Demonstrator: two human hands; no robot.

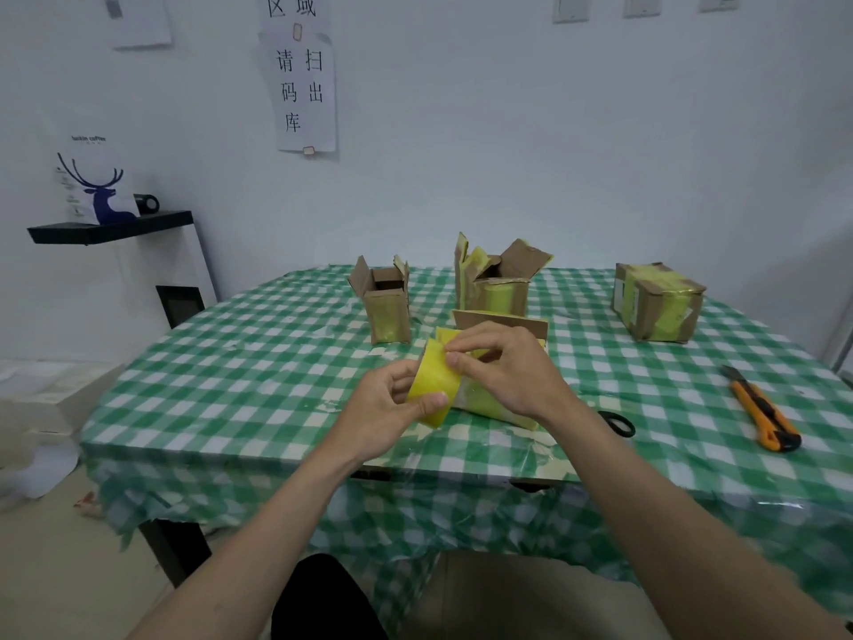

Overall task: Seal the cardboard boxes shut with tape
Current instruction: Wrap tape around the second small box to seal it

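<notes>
My left hand (pixel 385 408) grips a roll of yellow tape (pixel 431 383) above the table's near middle. My right hand (pixel 501 367) pinches the tape's loose end at the top of the roll. Right behind my hands lies a cardboard box (pixel 501 321), mostly hidden, with yellow tape on its near side. Farther back stand two boxes with their flaps up: a small one (pixel 385 300) at the left and a larger one (pixel 496 281) in the middle. A box wrapped in yellow tape (pixel 657 300) sits at the back right with its flaps down.
A green-checked cloth (pixel 258 362) covers the table. An orange utility knife (pixel 764 411) lies at the right, and black scissors (pixel 616 422) peek out by my right forearm. A white cabinet with a black shelf (pixel 111 230) stands at the left wall.
</notes>
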